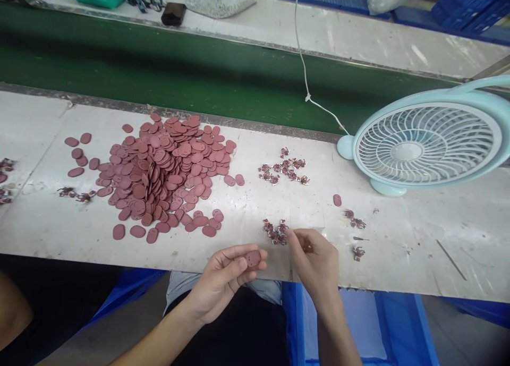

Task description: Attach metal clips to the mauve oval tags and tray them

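My left hand (227, 275) holds a flat, oval, dark-pink disc (253, 258) with tiny holes between thumb and fingers, just over the table's near edge. To its right, my right hand (314, 260) has its fingers curled, with the fingertips at the right side of a small cluster of brown-and-white figure-like pieces (274, 231). Whether those fingertips pinch one of the pieces is hidden. A large heap of the same oval discs (159, 169) lies to the left, with single discs scattered around it.
A second group of small pieces (282, 167) lies farther back. Loose pieces (354, 219) and a thin stick (451, 260) are on the right. A light-blue fan (428, 143) with a white cable stands at back right. Below the table edge is a blue crate (406, 323).
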Available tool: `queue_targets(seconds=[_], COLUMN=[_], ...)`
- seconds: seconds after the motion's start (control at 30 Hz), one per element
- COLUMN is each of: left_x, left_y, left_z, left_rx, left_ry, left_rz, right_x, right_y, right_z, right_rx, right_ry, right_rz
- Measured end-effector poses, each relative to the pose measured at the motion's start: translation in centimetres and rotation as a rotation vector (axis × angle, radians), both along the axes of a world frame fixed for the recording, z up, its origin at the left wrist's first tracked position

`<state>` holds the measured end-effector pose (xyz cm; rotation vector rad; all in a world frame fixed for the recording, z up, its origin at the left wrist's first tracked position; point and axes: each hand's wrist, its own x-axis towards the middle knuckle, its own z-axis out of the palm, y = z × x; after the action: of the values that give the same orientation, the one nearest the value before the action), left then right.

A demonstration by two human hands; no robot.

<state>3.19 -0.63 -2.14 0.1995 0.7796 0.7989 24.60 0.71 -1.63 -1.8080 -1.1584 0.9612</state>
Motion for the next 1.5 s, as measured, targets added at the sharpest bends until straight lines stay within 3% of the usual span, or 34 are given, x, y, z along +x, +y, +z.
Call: queue_targets(seconds=[0.1, 0.23, 0.37, 0.43, 0.5, 0.6, 0.7, 0.83, 1.07, 1.33, 1.5], left_x=[0.1, 0.2, 0.3, 0.4, 0.6, 1.0, 1.4, 1.6, 1.7, 2.1, 2.6], left_y=[0.0, -0.1, -0.3, -0.3, -0.4, -0.5, -0.5, -0.7, -0.8, -1.3, -1.5], left_z=[0.4, 0.8, 0.8, 0.7, 0.7, 0.7, 0.7, 0.7, 0.4, 0.4, 0.8], left_rx=[0.010, 0.019, 0.026, 0.037, 0.054, 0.090, 0.139, 0.194, 0.231, 0.171, 0.182], left_ry=[-0.008, -0.034, -0.056, -0.048, -0.027, 0.006, 0.005, -0.017, 0.002, 0.155, 0.131], left_rz=[-0.005, -0.002, -0.012, -0.013, -0.013, -0.010, -0.001, -0.014, -0.038, 0.011, 0.055], right_x=[-0.7, -0.5, 0.4, 0.8, 0.9, 0.1, -1.4, -2.5, -2.1, -2.2, -2.2], right_y=[2.3, 3.8, 3.6, 2.9, 1.5, -1.1, -3.2, -4.2, -4.0, -3.7, -3.7], right_z=[-0.2, -0.5, 0.4, 1.4, 2.5, 3.9, 4.5, 4.3, 4.3, 4.3, 4.5], right_rx=[-0.099, -0.153, -0.156, -0.137, -0.107, -0.042, -0.006, -0.016, 0.010, 0.005, 0.024], right_ry=[-0.363, -0.424, -0.458, -0.366, -0.119, 0.297, 0.465, 0.458, 0.370, 0.354, 0.331], right_rz=[0.155, 0.244, 0.242, 0.185, 0.149, 0.214, 0.249, 0.227, 0.251, 0.270, 0.277])
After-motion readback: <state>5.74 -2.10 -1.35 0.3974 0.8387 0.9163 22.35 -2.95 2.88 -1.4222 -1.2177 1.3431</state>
